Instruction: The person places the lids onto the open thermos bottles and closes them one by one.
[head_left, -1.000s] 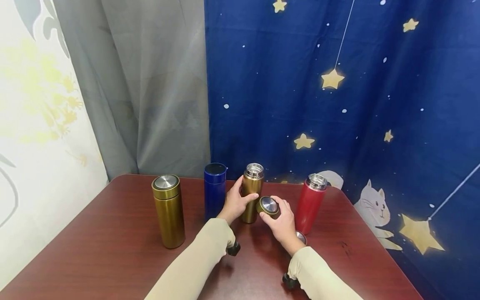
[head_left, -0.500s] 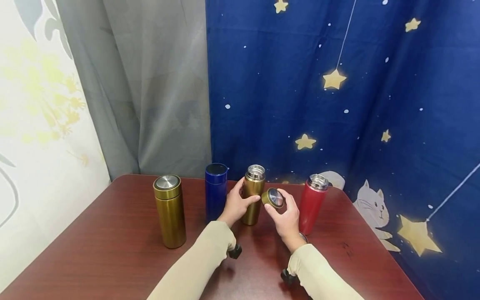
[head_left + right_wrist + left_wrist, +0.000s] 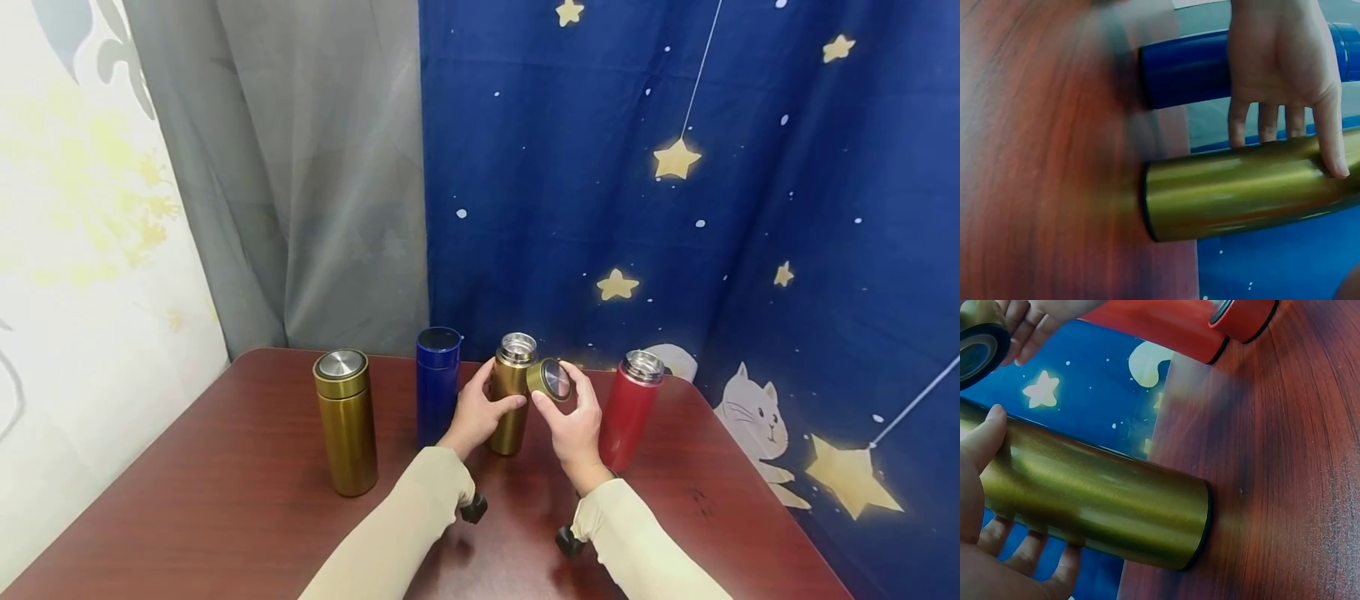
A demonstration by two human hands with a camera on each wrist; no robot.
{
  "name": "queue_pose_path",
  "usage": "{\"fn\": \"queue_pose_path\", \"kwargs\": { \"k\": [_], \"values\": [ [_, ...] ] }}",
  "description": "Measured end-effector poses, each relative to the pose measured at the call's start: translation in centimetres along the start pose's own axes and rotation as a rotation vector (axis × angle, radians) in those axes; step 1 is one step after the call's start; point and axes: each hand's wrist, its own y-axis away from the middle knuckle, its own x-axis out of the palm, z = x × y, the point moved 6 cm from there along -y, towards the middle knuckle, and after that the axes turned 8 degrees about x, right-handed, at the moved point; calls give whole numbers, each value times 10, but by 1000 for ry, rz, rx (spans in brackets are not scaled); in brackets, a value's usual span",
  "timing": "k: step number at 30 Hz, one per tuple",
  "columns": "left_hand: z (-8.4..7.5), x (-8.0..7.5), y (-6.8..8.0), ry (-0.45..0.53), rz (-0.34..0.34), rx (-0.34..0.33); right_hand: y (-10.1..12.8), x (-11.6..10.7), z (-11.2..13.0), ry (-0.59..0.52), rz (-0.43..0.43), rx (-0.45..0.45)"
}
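No readable writing. Left hand [image 3: 480, 410] wraps open gold flask [image 3: 512, 394]; right hand [image 3: 573, 421] fingers pinch gold lid [image 3: 550, 378], tilted beside mouth.

Left-wrist view: the gold cap [image 3: 979, 344] and the red cap [image 3: 1244, 317] are cropped by the frame edges. Right-wrist view: the table [image 3: 1041, 156] is motion-blurred beside the gold flask [image 3: 1241, 194], whose mouth lies beyond the right edge.
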Motion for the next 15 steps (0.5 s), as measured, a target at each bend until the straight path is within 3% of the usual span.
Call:
{"fn": "queue_pose_path", "kwargs": {
  "k": [6, 15],
  "values": [
    [-1, -2, 0, 4, 7, 3, -7, 3, 24, -52, -11, 40],
    [-2, -1, -1, 1, 78, 46, -25, 13, 29, -56, 13, 67]
  ]
}}
